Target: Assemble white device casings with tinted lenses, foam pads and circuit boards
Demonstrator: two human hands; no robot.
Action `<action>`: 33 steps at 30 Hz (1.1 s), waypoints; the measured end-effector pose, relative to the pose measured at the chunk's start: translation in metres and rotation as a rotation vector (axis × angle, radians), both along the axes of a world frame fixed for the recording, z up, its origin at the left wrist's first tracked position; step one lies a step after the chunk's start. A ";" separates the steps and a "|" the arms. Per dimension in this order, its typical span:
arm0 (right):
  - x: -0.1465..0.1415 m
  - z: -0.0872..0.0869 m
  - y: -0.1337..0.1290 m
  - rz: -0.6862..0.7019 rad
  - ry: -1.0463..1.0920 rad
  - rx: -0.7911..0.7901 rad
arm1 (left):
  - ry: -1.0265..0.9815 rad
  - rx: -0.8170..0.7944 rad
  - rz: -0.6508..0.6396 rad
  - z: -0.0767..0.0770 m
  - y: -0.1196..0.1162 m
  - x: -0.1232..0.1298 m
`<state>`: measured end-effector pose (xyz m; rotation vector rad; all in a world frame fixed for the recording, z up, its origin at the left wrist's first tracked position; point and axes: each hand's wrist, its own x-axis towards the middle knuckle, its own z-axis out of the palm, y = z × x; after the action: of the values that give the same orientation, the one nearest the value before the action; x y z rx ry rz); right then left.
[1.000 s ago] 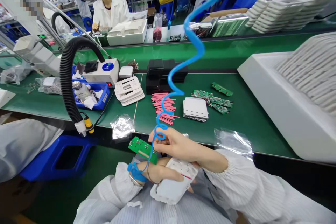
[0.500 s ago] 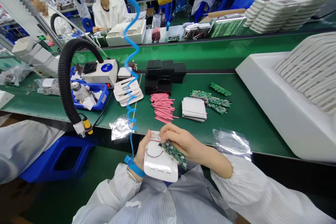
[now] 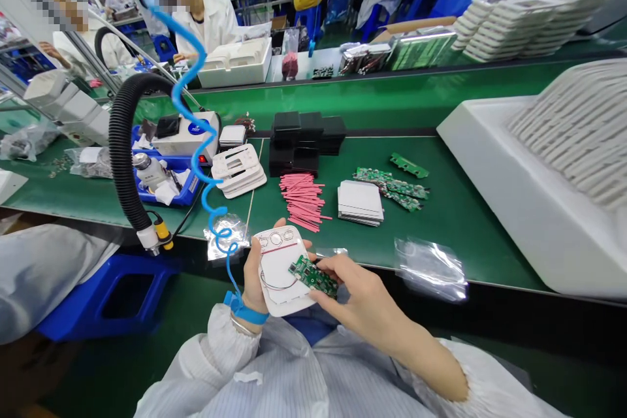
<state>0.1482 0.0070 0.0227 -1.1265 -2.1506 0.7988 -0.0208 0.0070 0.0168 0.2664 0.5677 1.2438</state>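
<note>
My left hand (image 3: 253, 277) is closed around the left edge of a white plastic housing (image 3: 281, 268), which has a thin dark wire and a pink strip across it. Between the thumb and fingers of my right hand (image 3: 355, 290) is a green circuit board (image 3: 313, 275), tilted over the housing's right side. I cannot tell whether the board touches the housing. A blue wrist strap (image 3: 247, 311) with a coiled blue cord (image 3: 189, 72) is on my left wrist. Pink strips (image 3: 302, 199) and a stack of white pads (image 3: 360, 201) lie on the bench just beyond my hands.
Several circuit boards (image 3: 404, 191) lie at the right, near a large white bin (image 3: 482, 196) of white parts. Black pieces (image 3: 294, 157) and white frames (image 3: 239, 173) sit farther back. A black flexible hose (image 3: 125, 157) arches at the left. Plastic bags (image 3: 431, 268) lie along the front edge.
The housing has turned to show its face more squarely. My right hand has shifted from the board's upper end to its right end. The coiled cord has swung left.
</note>
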 end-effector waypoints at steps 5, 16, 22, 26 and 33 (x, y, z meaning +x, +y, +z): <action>0.000 0.015 0.019 0.008 0.084 0.222 | 0.025 -0.080 0.026 0.003 0.000 0.005; -0.015 0.020 0.051 0.259 0.134 0.233 | -0.099 -0.113 -0.234 -0.006 -0.007 0.005; -0.011 0.011 0.042 0.159 0.132 0.148 | -0.081 -0.064 -0.143 -0.010 -0.009 0.008; -0.011 0.009 0.038 0.104 0.155 0.146 | -0.056 -0.044 -0.129 -0.009 -0.010 0.008; -0.010 0.012 0.031 0.173 0.211 0.079 | -0.068 -0.087 -0.318 -0.010 -0.017 0.000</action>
<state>0.1387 0.0382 0.0349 -0.7871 -2.1004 0.8599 -0.0210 -0.0095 0.0069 0.2302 0.4978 0.9147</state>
